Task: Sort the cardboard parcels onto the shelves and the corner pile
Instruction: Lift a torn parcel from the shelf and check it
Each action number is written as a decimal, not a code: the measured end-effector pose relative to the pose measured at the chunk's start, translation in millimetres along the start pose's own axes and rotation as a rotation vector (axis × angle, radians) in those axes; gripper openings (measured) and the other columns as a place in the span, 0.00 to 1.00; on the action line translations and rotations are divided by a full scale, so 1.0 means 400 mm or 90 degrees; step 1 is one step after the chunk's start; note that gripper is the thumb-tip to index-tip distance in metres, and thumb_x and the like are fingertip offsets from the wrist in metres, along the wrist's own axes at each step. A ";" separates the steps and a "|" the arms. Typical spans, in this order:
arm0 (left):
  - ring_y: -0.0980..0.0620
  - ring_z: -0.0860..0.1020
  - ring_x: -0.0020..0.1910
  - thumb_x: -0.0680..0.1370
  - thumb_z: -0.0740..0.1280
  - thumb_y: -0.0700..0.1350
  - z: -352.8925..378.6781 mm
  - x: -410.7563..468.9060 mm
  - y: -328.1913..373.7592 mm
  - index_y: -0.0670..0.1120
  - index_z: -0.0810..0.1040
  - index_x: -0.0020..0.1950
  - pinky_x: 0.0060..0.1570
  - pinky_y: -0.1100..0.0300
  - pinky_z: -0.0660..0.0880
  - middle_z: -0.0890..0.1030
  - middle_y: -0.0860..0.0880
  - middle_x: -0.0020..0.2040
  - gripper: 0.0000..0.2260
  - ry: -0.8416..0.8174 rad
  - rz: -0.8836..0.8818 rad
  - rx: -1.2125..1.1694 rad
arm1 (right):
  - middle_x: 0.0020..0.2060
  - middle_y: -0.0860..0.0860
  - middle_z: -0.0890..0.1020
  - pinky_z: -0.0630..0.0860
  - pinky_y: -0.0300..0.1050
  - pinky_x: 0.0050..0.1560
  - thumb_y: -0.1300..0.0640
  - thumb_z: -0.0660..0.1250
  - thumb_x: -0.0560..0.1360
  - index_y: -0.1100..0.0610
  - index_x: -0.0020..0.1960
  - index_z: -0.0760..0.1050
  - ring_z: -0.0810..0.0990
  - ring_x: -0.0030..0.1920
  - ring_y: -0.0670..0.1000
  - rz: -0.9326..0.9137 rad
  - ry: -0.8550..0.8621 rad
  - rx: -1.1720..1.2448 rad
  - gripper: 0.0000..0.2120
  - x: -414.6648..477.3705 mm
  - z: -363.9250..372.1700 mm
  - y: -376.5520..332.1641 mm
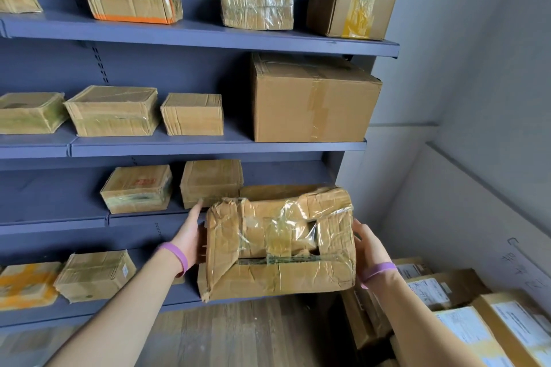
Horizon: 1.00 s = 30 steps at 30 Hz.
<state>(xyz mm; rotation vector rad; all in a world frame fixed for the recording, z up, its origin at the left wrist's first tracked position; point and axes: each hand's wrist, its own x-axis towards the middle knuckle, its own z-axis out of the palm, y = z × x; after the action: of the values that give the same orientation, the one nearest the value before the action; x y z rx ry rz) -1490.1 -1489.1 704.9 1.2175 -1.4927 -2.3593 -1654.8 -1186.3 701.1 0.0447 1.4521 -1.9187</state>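
Cardboard held by side pressure alone is the main hazard here. Left hand [190,235] lies flat against the left end of the crushed parcel [280,244], fingers straight and pressing inward; no support is visible underneath. The walls are already buckled, so a harder squeeze may fold them further and let the load slip to the floor [238,331]. The parcel is held in front of the right part of the third shelf [149,220], just before a neighbouring box [210,182], which a careless push could knock back. Appearance: brown board, heavily creased, torn in places, bound in loose, wrinkled clear tape. Right hand [368,247] grips the right end, fingers curved round its edge. Corner pile [465,307] lies low at far right.
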 end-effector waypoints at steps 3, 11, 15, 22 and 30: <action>0.40 0.78 0.57 0.71 0.62 0.73 0.001 -0.010 0.012 0.47 0.81 0.54 0.63 0.42 0.69 0.83 0.39 0.53 0.32 0.018 -0.032 0.069 | 0.56 0.62 0.83 0.77 0.63 0.59 0.52 0.64 0.74 0.57 0.61 0.80 0.82 0.55 0.65 -0.041 -0.036 0.007 0.18 -0.004 -0.005 0.006; 0.44 0.80 0.44 0.77 0.65 0.43 -0.008 -0.022 -0.005 0.41 0.81 0.55 0.50 0.52 0.74 0.84 0.42 0.44 0.11 -0.032 0.030 0.001 | 0.50 0.60 0.84 0.75 0.52 0.60 0.36 0.56 0.77 0.63 0.53 0.81 0.83 0.51 0.60 -0.023 0.124 -0.068 0.31 0.034 -0.031 0.027; 0.42 0.78 0.45 0.75 0.63 0.35 -0.011 -0.025 -0.008 0.38 0.78 0.61 0.49 0.51 0.73 0.81 0.38 0.49 0.15 -0.008 0.022 0.025 | 0.55 0.58 0.84 0.74 0.62 0.65 0.24 0.64 0.67 0.57 0.64 0.78 0.83 0.56 0.61 -0.017 0.137 -0.047 0.41 0.047 -0.042 0.036; 0.42 0.80 0.54 0.72 0.55 0.25 -0.005 -0.051 -0.011 0.48 0.76 0.63 0.50 0.51 0.75 0.82 0.40 0.57 0.26 -0.029 0.104 0.094 | 0.56 0.55 0.84 0.76 0.60 0.63 0.27 0.72 0.63 0.52 0.67 0.75 0.84 0.56 0.58 -0.050 0.110 -0.065 0.42 0.006 -0.012 0.009; 0.41 0.78 0.58 0.70 0.56 0.22 -0.013 -0.069 -0.024 0.52 0.72 0.66 0.60 0.41 0.75 0.81 0.42 0.57 0.33 0.005 0.131 0.201 | 0.58 0.58 0.82 0.72 0.53 0.52 0.43 0.61 0.72 0.58 0.57 0.79 0.77 0.50 0.57 0.010 0.197 -0.101 0.23 -0.011 -0.006 0.001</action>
<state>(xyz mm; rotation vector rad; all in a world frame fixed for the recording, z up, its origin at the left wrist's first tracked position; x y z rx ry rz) -1465.0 -1475.1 712.0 1.0635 -1.9389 -2.0415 -1652.3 -1181.9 701.6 0.2897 1.7970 -1.8356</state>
